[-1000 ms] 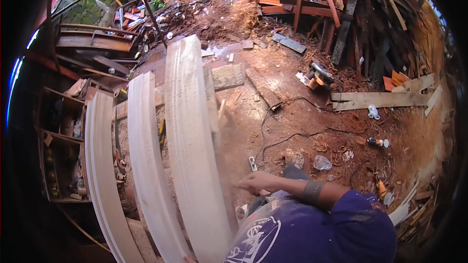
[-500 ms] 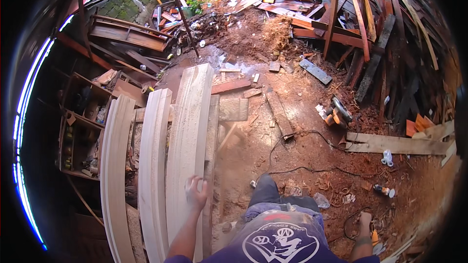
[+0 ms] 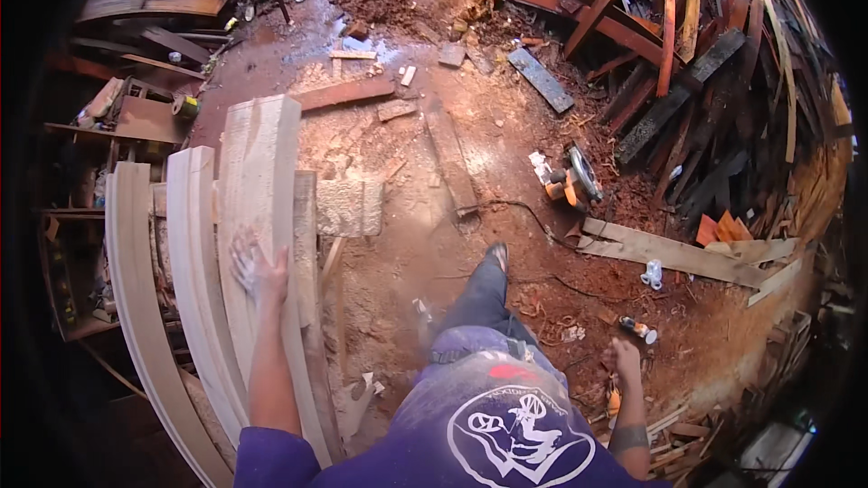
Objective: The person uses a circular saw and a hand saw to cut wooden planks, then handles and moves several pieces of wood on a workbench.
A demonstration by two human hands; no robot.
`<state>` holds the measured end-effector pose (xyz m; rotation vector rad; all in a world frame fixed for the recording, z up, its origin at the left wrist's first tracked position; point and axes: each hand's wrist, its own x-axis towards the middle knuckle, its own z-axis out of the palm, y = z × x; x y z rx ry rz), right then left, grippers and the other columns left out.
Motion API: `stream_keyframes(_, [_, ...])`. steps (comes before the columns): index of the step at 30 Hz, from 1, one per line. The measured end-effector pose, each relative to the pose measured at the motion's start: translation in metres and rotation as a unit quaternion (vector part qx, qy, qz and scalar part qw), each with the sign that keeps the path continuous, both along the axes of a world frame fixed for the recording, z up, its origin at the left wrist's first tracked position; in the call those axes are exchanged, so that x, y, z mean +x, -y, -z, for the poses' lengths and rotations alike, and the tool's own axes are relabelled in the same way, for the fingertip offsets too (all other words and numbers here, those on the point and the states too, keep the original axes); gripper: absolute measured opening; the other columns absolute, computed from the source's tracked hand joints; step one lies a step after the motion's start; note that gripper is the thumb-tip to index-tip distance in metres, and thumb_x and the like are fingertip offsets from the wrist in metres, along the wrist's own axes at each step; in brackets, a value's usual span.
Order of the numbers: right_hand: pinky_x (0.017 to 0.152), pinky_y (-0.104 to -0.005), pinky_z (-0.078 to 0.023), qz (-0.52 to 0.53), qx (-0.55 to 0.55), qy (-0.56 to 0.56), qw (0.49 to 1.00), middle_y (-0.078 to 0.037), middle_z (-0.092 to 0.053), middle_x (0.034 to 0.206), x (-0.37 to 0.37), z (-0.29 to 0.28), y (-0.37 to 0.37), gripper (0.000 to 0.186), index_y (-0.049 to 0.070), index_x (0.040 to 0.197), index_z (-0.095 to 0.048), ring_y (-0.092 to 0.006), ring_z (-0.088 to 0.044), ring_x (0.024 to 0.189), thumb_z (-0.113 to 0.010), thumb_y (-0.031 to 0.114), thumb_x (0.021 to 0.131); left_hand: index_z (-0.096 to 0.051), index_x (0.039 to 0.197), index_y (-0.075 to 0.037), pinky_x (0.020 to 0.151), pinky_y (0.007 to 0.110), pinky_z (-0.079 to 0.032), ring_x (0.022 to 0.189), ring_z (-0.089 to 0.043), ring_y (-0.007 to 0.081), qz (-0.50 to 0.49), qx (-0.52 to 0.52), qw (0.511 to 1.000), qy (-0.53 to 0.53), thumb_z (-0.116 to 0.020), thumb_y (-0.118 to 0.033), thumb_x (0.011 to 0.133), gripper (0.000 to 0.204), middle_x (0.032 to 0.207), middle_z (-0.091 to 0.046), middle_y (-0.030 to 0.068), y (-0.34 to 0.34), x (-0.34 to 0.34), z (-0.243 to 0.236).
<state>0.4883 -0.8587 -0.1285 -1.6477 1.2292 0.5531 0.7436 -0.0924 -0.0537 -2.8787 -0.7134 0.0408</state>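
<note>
A long pale wooden beam (image 3: pixel 258 163) with a moulded edge lies lengthwise on my left, dusted with sawdust. My left hand (image 3: pixel 259 268) rests flat on its top face, fingers spread, palm down. Two similar moulded beams, a middle one (image 3: pixel 194 244) and an outer one (image 3: pixel 136 253), lie beside it with gaps between them. On my other side, my right hand (image 3: pixel 624 358) hangs low above the floor with its fingers curled in. Nothing shows in that hand. Close to its wrist is an orange object (image 3: pixel 614 399), partly hidden by the arm.
A circular saw (image 3: pixel 571 183) sits on the sawdust-strewn floor at right, near a dark cord (image 3: pixel 533 212). An orange-and-white power tool (image 3: pixel 638 330) lies near my right hand. Scrap boards (image 3: pixel 674 253) and a heap of timber (image 3: pixel 714 81) occupy the right side. Wooden shelving (image 3: pixel 68 226) stands far left.
My view has shifted to the right and the beams now appear farther left. My left hand has slid a little forward along the beam. One leg is stretched farther ahead.
</note>
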Motion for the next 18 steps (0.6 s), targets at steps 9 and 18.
stream_keyframes(9, [0.055, -0.0302, -0.048, -0.146, 0.076, -0.067, 0.984, -0.006, -0.069, 0.08, 0.248, 0.234, 0.066, 0.027, 0.004, 0.095, -0.068, -0.0161, -0.062, 0.062, -0.067, 0.031, 0.097, -0.021, 0.165, -0.013, 0.126, 0.05, -0.016, 0.155, -0.021, 0.0375, 0.082, -0.057, 0.994, 0.053, -0.072, -0.023, 0.09, 0.09, 0.169, -0.023, 0.0177, -0.009, 0.015, 0.009])
stream_keyframes(18, [0.087, -0.0404, -0.055, -0.408, -0.074, -0.172, 0.894, -0.018, -0.075, 0.105, 0.36, 0.428, 0.061, 0.047, -0.002, 0.113, -0.071, -0.0274, -0.072, 0.095, -0.074, 0.04, 0.09, -0.025, 0.16, -0.002, 0.125, 0.045, -0.016, 0.153, -0.024, 0.0317, -0.054, -0.163, 0.975, 0.143, -0.054, -0.036, 0.105, 0.071, 0.165, -0.026, 0.0172, -0.035, 0.021, 0.038])
